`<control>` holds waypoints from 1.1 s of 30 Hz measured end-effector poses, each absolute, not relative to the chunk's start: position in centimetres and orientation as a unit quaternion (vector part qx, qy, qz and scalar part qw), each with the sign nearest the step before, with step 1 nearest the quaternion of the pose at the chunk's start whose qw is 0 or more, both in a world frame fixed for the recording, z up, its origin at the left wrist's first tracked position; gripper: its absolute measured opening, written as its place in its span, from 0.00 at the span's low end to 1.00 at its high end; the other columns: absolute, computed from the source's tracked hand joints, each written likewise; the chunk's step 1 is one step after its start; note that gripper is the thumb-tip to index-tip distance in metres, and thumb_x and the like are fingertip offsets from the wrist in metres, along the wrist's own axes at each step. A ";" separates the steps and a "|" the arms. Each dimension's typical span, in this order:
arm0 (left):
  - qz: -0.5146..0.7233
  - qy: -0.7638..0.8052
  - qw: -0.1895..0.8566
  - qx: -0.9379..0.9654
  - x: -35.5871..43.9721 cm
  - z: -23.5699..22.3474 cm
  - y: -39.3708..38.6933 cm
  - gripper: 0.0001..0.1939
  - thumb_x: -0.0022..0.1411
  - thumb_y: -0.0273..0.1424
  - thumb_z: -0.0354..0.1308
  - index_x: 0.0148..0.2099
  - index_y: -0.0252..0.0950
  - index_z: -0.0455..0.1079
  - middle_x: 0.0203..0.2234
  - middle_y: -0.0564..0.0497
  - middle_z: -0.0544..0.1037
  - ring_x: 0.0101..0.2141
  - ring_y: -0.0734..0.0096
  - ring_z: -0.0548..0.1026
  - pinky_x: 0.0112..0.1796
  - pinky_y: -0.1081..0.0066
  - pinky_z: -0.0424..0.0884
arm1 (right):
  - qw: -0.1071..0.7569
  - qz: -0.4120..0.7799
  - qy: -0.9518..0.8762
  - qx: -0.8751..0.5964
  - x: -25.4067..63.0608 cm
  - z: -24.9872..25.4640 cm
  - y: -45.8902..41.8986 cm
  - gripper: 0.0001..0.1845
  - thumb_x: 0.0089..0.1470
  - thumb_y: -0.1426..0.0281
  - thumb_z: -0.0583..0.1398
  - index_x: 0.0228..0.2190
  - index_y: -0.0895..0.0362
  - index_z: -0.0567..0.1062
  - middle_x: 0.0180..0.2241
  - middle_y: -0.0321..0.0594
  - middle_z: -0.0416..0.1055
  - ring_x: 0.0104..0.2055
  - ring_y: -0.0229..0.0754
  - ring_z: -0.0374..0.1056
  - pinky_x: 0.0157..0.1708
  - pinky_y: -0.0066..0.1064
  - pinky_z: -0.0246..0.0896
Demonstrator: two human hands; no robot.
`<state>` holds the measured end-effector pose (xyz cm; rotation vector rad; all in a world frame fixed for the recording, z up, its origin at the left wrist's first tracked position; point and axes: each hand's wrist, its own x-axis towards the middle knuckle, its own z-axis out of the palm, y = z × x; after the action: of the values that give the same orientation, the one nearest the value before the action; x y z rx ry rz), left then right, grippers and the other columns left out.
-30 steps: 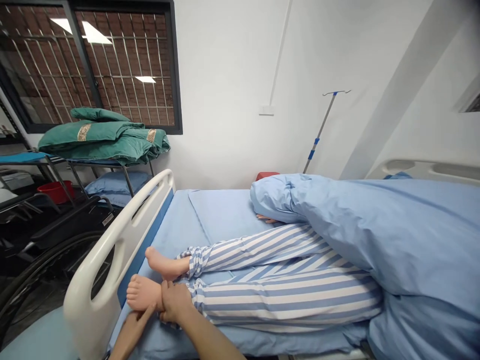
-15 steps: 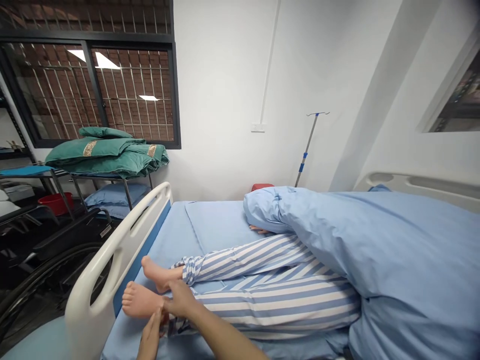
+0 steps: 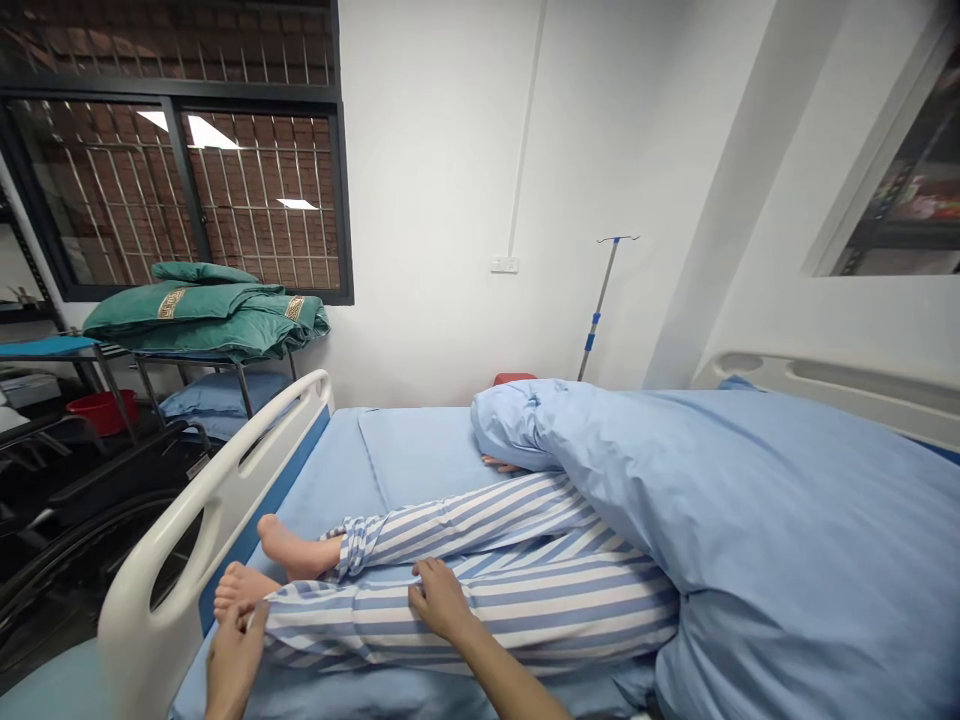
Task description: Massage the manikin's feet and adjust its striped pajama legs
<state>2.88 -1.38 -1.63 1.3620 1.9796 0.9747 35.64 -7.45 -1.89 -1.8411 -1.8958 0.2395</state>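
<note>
A figure with smooth, doll-like feet lies on the bed in blue-and-white striped trousers [image 3: 525, 600]. My left hand [image 3: 236, 655] pinches the hem of the nearer trouser leg, beside the nearer foot [image 3: 244, 588]. That hem reaches over the ankle. Farther up the same leg, around the shin, my right hand [image 3: 441, 598] rests on the cloth with fingers loosely bent and the thumb apart. The other foot [image 3: 296, 550] lies bare behind, its trouser cuff bunched above the ankle. A light blue quilt [image 3: 735, 510] covers the upper body.
A white bed end board [image 3: 150, 580] stands at the left, with a wheelchair [image 3: 82, 530] beyond it. Green folded bedding [image 3: 202, 310] lies on a rack under the window. An IV pole [image 3: 600, 310] stands behind the bed; the headboard [image 3: 832, 375] is at the right.
The nearer trouser leg now extends down over the ankle. My right hand has left the ankle and moved up the leg; my left hand has shifted left to the hem.
</note>
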 end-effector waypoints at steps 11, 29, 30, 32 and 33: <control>0.315 0.649 0.078 0.688 6.2 -1.9 -0.7 0.17 0.53 0.38 0.44 0.38 0.35 0.68 0.37 0.43 0.75 0.39 0.57 0.72 0.45 0.60 0.67 | 0.204 0.013 -0.693 -0.692 35.3 -2.9 -8.2 0.12 0.57 0.67 0.50 0.36 0.57 0.72 0.36 0.44 0.72 0.40 0.47 0.66 0.40 0.36 0.55; 0.015 0.583 0.015 0.812 15.1 -4.6 7.3 0.28 0.61 0.28 0.43 0.64 0.40 0.52 0.62 0.45 0.57 0.54 0.59 0.66 0.46 0.63 0.68 | 0.229 -0.011 -0.680 -0.697 35.2 -4.6 -7.7 0.08 0.54 0.67 0.53 0.33 0.56 0.70 0.33 0.43 0.70 0.38 0.48 0.64 0.39 0.40 0.56; -0.007 0.581 0.001 0.814 14.7 -4.5 7.2 0.28 0.62 0.27 0.42 0.64 0.40 0.51 0.62 0.44 0.57 0.52 0.59 0.68 0.43 0.63 0.69 | 0.228 -0.011 -0.679 -0.697 35.2 -4.5 -7.7 0.08 0.54 0.67 0.53 0.33 0.56 0.70 0.33 0.43 0.70 0.38 0.48 0.64 0.39 0.40 0.56; -0.049 0.579 -0.026 0.813 13.7 -3.9 7.2 0.28 0.62 0.27 0.40 0.65 0.39 0.49 0.61 0.39 0.58 0.47 0.57 0.71 0.38 0.63 0.70 | 0.226 -0.009 -0.677 -0.700 35.2 -4.4 -7.7 0.08 0.54 0.67 0.53 0.32 0.56 0.70 0.33 0.43 0.70 0.38 0.48 0.64 0.39 0.40 0.56; -0.066 0.579 -0.039 0.812 13.2 -3.5 7.2 0.29 0.62 0.27 0.40 0.65 0.39 0.49 0.60 0.37 0.59 0.45 0.57 0.73 0.37 0.63 0.70 | 0.225 -0.008 -0.677 -0.701 35.2 -4.3 -7.7 0.08 0.54 0.67 0.53 0.32 0.56 0.70 0.33 0.43 0.70 0.37 0.48 0.64 0.39 0.40 0.56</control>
<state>13.16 7.18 -3.55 2.6161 1.8648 -0.2122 35.16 -7.70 -4.33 -1.9344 -1.8669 -0.0218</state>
